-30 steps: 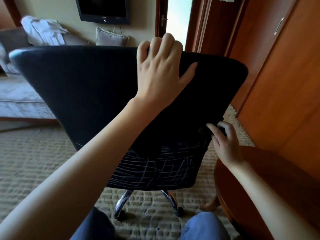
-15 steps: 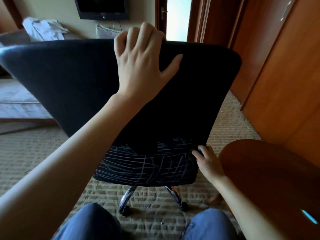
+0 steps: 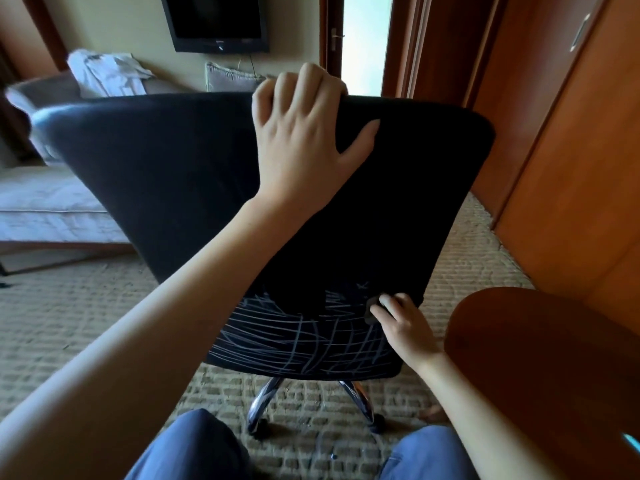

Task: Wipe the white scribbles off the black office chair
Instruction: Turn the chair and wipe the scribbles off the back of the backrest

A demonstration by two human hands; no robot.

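The black office chair (image 3: 173,174) stands with its backrest facing me. White scribbles (image 3: 298,337) cover the lower band of the backrest. My left hand (image 3: 304,133) grips the top edge of the backrest, fingers curled over it and thumb spread on the fabric. My right hand (image 3: 401,323) is at the lower right of the backrest and holds a small dark wiping pad (image 3: 372,308) against the scribbled area; most of the pad is hidden by my fingers.
A round wooden table (image 3: 554,358) sits close at my right. Wooden cupboard doors (image 3: 571,168) line the right wall. A sofa (image 3: 45,202) stands behind the chair at left. The chair's chrome base (image 3: 263,400) rests on carpet, with my knees (image 3: 194,448) below.
My right hand moved down the chair's right edge, then up and inward onto the scribbled band with the pad. My left hand kept its grip on the top edge.
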